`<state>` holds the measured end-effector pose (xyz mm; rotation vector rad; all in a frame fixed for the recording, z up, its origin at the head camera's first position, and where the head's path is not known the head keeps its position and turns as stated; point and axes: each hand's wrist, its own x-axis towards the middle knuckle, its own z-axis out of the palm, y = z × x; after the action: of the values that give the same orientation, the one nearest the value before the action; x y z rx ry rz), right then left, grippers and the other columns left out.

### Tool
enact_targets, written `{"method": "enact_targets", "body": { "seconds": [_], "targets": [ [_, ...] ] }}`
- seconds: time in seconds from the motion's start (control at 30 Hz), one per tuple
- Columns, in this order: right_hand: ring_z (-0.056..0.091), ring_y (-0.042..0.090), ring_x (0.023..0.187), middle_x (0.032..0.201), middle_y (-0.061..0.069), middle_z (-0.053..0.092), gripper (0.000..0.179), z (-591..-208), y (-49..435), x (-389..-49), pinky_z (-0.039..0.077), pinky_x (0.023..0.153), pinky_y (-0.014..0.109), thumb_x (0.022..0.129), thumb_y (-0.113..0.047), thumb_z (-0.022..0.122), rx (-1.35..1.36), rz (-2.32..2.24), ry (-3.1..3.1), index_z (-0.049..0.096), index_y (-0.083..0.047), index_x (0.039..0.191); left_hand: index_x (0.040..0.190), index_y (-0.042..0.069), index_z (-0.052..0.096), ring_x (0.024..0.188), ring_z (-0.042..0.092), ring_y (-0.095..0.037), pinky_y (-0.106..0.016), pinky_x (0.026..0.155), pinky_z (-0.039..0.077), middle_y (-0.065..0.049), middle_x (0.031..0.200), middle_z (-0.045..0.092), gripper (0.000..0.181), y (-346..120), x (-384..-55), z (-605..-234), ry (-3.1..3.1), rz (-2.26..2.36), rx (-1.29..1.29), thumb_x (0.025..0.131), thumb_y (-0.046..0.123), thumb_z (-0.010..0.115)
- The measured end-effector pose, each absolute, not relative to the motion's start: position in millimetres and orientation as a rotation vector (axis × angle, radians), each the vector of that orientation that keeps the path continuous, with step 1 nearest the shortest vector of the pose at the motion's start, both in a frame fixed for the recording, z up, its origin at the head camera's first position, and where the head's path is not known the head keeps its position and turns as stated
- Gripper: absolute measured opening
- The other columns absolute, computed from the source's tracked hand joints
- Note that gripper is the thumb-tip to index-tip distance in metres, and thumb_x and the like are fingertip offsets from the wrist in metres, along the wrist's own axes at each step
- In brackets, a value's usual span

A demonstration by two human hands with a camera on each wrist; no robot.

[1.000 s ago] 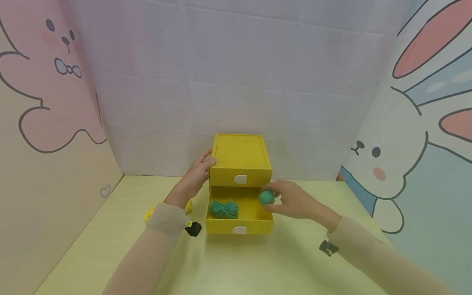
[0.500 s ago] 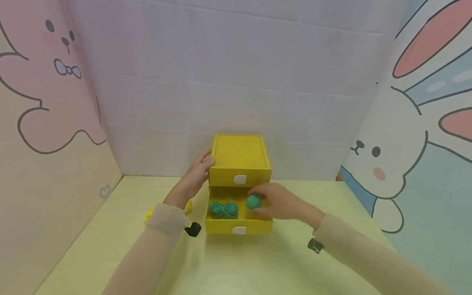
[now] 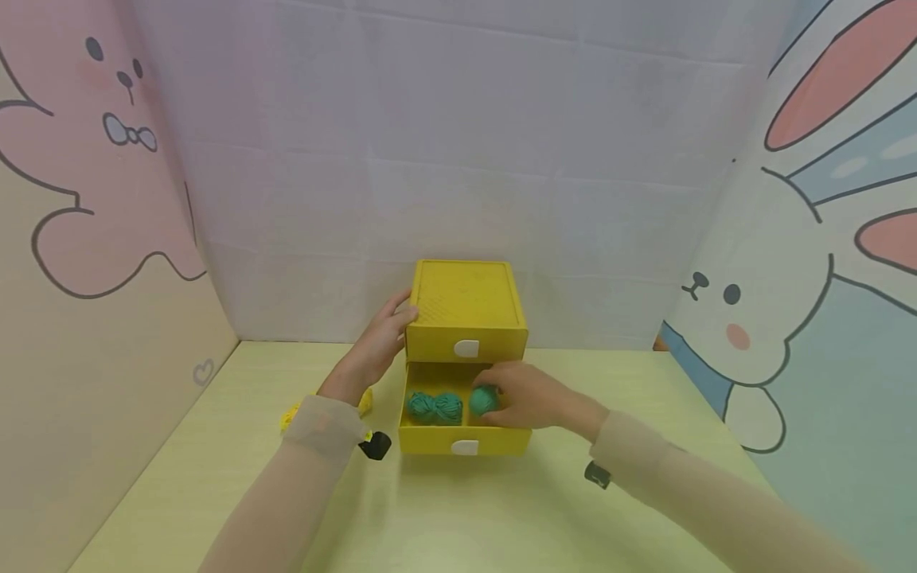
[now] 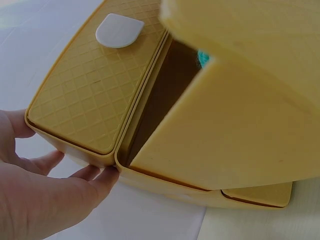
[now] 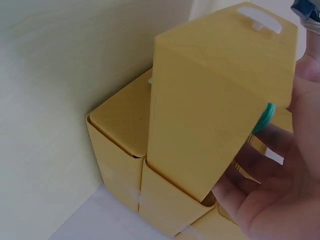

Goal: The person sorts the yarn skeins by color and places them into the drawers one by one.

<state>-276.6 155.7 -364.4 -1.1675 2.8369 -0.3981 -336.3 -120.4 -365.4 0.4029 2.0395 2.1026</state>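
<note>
Holding a green yarn ball (image 3: 483, 400) in the right hand (image 3: 533, 394), grip narrowed to the ball's width, with the thumb on the near side and fingers on the far side. Found the ball within the walls of the pulled-out yellow drawer (image 3: 501, 440), just to the right of a green yarn bundle (image 3: 435, 407) tied in at the middle. Cannot confirm contact between ball and drawer floor. Touching the left side of the yellow cabinet (image 3: 469, 294) with the left hand (image 3: 378, 342), grip loosely spread, fingertips laid along the side and edge rather than wrapped round. Recorded at the top of the cabinet a pushed-in drawer (image 3: 430, 344) with an upper white tab (image 3: 466, 348); recorded on the front of the pulled-out one a lower white tab (image 3: 465, 447). Observed in the left wrist view, beyond the pulled-out drawer, part of a further yellow panel (image 4: 257, 194). Noted on the bench (image 3: 458, 509), left of the cabinet and partly hidden by the left forearm (image 3: 286, 493), a yellow item (image 3: 290, 415) of unclear form. Noted a black device (image 3: 375, 445) at the left wrist and a dark grey device (image 3: 597, 475) at the right. Listed for surroundings: a pale backdrop (image 3: 458, 143) on the far side, a pink cartoon figure (image 3: 129, 199) to the left and a cartoon rabbit (image 3: 781, 310) to the right.
</note>
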Motion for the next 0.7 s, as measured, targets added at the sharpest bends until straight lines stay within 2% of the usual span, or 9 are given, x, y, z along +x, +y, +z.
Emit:
{"method": "enact_targets", "body": {
  "seconds": [0.33, 0.7],
  "targets": [
    [0.068, 0.023, 0.097, 0.108, 0.005, 0.073, 0.038, -369.1, 150.5, -282.4, 0.060, 0.092, 0.040, 0.090, -0.025, 0.086, -1.228, -0.191, 2.882, 0.074, -0.008, 0.122, 0.172, 0.022, 0.011, 0.163, 0.018, -0.033, -0.055, 0.132, 0.016, -0.006, 0.177, 0.014, 0.064, -119.9, -336.5, -366.2, 2.038, 2.100, 0.407, 0.116, 0.032, 0.042],
    [0.069, 0.024, 0.101, 0.111, 0.005, 0.073, 0.039, -369.8, 151.0, -284.0, 0.060, 0.094, 0.040, 0.090, -0.025, 0.086, -1.259, -0.175, 2.862, 0.074, -0.008, 0.123, 0.172, 0.022, 0.011, 0.163, 0.017, -0.033, -0.055, 0.132, 0.016, -0.006, 0.176, 0.015, 0.065, -120.2, -336.3, -366.3, 2.031, 2.104, 0.404, 0.116, 0.034, 0.041]
  ]
}}
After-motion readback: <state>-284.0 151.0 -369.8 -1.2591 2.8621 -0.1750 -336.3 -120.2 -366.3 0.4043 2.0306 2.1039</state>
